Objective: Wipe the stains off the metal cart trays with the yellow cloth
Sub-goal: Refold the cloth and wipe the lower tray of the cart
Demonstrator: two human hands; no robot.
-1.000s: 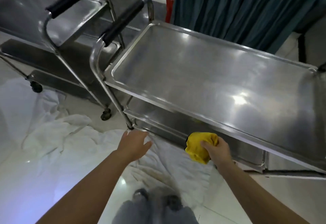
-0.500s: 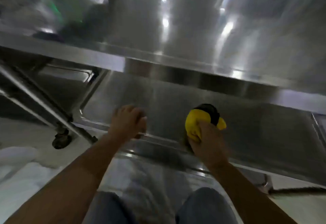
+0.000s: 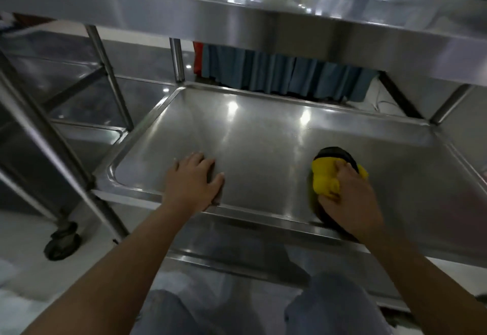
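your right hand (image 3: 351, 200) grips the bunched yellow cloth (image 3: 329, 179) on the middle cart tray (image 3: 263, 144), near its front rim; your left hand (image 3: 193, 183) lies flat beside it. a bunched cloth could skip stains, and leaning may roll the cart.

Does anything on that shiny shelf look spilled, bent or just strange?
Nothing stands out. The lower tray looks flat and unbent, with only light glints, no clear spill. The right hand grips the yellow cloth on it; the left hand rests flat near its front rim.
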